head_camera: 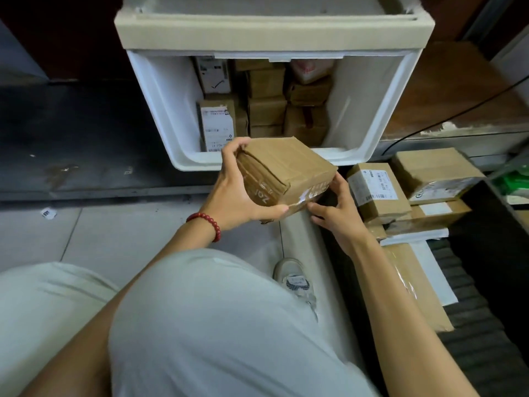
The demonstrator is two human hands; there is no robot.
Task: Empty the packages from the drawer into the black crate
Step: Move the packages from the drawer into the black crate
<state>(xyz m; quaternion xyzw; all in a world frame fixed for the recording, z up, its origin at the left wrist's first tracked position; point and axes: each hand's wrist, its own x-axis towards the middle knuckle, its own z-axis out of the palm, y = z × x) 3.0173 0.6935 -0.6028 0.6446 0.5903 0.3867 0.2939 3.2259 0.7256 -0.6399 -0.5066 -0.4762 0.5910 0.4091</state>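
A brown cardboard package (289,167) is held in the air just in front of the open white drawer (171,110). My left hand (237,193) grips its left end, fingers over the top and thumb underneath. My right hand (335,207) touches its lower right corner, fingers curled under it. The drawer holds several more brown packages (267,110), some with white labels (214,127). The black crate (492,230) stands at the right and holds several packages (375,193).
The drawer belongs to a cream plastic cabinet (274,27). My knees in light trousers (200,325) fill the foreground, with a white shoe (294,279) on the grey tiled floor (100,239). A black cable (458,113) crosses a wooden surface at the right.
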